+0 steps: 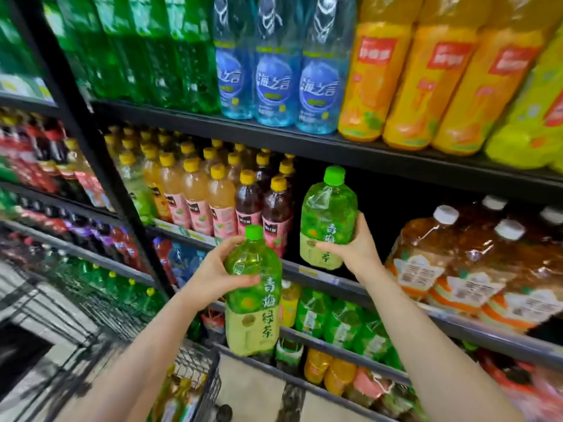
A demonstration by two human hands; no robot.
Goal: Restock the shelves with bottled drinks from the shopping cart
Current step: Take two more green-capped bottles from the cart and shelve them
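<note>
I am mid-placement. My right hand [353, 248] grips a green tea bottle [327, 217] upright at the dark gap [380, 214] on the middle shelf [313, 271], between the dark juice bottles [275, 208] and the large amber bottles [451, 254]. My left hand [213, 272] grasps a second green tea bottle [253, 290], lower and nearer me. Next, I judge, the right bottle sets down deep in the gap. The shopping cart [195, 370] below holds more bottles, blurred.

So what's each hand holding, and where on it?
Left hand: green tea bottle, gripped at its shoulder. Right hand: second green tea bottle, gripped mid-body.
</note>
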